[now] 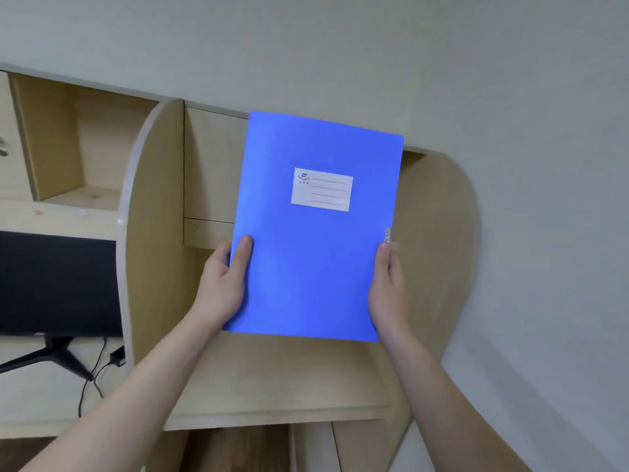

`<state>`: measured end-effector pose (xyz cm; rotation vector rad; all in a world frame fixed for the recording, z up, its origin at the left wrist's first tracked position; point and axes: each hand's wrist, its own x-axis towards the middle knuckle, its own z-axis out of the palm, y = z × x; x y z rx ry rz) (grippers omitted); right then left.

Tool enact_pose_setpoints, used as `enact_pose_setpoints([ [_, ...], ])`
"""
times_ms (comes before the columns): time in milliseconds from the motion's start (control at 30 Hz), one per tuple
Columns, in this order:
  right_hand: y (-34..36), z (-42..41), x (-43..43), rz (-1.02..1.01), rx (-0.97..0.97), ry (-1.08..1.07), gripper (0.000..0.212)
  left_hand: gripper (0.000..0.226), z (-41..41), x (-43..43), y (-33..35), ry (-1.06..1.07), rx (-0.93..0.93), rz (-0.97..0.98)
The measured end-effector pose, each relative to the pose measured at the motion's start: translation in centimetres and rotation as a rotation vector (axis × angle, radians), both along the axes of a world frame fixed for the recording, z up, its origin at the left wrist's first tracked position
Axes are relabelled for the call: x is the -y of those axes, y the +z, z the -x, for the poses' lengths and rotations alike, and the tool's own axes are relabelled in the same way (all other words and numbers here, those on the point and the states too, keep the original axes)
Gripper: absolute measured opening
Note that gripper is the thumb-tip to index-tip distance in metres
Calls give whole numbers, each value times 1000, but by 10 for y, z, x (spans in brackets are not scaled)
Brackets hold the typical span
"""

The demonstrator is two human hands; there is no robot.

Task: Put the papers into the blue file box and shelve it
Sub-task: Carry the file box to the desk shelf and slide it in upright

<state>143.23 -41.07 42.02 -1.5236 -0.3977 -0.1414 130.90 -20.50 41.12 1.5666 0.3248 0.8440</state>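
The blue file box (316, 253) is held upright in front of me, its flat face toward the camera with a white label (322, 189) near the top. My left hand (223, 284) grips its lower left edge, thumb on the front. My right hand (388, 287) grips the lower right edge near a small clear clasp. The box covers the open shelf bay (211, 172) of the wooden unit behind it. No papers are visible; the box is closed.
A light wooden shelf unit with curved side panels (153, 216) stands against a pale wall. An empty cubby (78, 148) lies at upper left. A black monitor (58, 284) with its stand and cables sits at left. A desk surface (272, 386) runs below the box.
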Motion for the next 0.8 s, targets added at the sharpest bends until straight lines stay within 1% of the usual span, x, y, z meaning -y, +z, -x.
enact_pose_setpoints([
  [67, -1, -35, -3, -6, 4, 25, 32, 49, -28, 0, 3, 28, 10, -20],
  [133, -4, -72, -4, -8, -29, 53, 33, 49, -57, 4, 7, 70, 19, -56],
  [233, 0, -134, -12, 19, -92, 126, 52, 48, -103, 11, 16, 150, 29, -107],
  [267, 2, -153, -15, 33, -117, 138, 52, 49, -119, 13, 18, 177, 34, -120],
  [333, 5, -189, -25, 51, -167, 163, 43, 49, -146, 17, 18, 245, 59, -148],
  [400, 5, -218, -40, 32, -234, 199, 31, 41, -168, 25, 11, 312, 58, -149],
  [433, 4, -232, -50, 9, -269, 213, 28, 35, -177, 31, 5, 329, 51, -144],
  [467, 2, -244, -60, -20, -306, 224, 28, 30, -185, 38, -2, 345, 37, -146],
  [533, -2, -266, -83, -67, -363, 261, 31, 28, -201, 50, -16, 384, 21, -185],
  [600, -7, -290, -107, -104, -380, 302, 38, 33, -221, 55, -27, 417, -7, -228],
  [667, -12, -311, -125, -111, -375, 323, 48, 51, -237, 54, -31, 420, -23, -279],
  [733, -14, -335, -144, -104, -351, 327, 59, 67, -255, 43, -33, 413, -14, -404],
  [800, -19, -372, -170, -100, -336, 321, 66, 71, -274, 25, -31, 400, -15, -525],
])
